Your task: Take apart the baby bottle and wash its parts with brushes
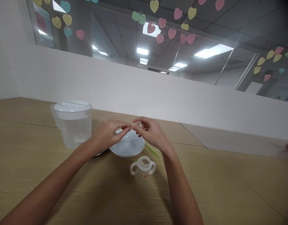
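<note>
My left hand [108, 132] and right hand [150, 131] pinch small clear plastic piece [137, 125] over white round bowl [127, 144]. Light, slick, probably flexible; grip rim with fingertips.

The small clear piece [138, 125] pinched between both hands is too blurred to identify. A thin green stick [152, 151] lies half hidden behind the right wrist.

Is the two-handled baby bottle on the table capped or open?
Open: the baby bottle stands upright with its round mouth bare, no cap or teat on it.
</note>
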The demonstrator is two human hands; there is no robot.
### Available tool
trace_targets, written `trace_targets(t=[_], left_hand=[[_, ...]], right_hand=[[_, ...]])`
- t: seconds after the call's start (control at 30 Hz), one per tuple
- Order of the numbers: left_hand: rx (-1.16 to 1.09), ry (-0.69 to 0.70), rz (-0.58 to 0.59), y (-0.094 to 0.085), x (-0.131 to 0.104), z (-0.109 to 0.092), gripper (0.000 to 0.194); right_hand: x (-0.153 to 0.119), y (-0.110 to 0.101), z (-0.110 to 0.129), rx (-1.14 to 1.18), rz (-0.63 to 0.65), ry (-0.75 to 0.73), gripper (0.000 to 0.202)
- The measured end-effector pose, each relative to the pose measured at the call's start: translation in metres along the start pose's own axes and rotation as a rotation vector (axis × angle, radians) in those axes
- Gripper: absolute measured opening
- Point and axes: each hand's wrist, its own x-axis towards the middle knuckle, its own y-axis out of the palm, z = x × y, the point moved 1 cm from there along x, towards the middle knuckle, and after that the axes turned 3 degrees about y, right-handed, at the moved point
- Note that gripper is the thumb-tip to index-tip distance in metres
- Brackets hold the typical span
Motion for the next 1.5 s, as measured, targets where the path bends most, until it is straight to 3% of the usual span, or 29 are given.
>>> trace_targets(t=[0.1,0.23,0.5,1.07,1.37,1.5], left_hand=[[-0.201,-0.038,-0.024,0.005,0.0,-0.012,0.027],[-0.402,-0.078,0.059,0.023,0.005,-0.026,0.024],[-0.515,-0.075,0.17,0.059,0.01,-0.032,0.024],[-0.581,-0.061,0.317,0.08,0.005,-0.025,0.022],[-0.596,-0.068,0.416,0.085,0.002,-0.019,0.026],[-0.586,-0.012,0.402,0.086,0.002,-0.016,0.023]], right_hand=[[-0.009,-0.011,0.009,-0.014,-0.063,-0.002,0.027],[-0.02,-0.029,0.021,-0.127,-0.091,0.028,0.024],[-0.027,-0.05,0.018,-0.371,0.082,0.089,0.03],[-0.022,-0.051,-0.001,-0.544,0.283,0.088,0.032],[-0.02,-0.053,-0.002,-0.51,0.323,0.138,0.051],[-0.021,-0.055,0.0,-0.488,0.411,0.223,0.048]])
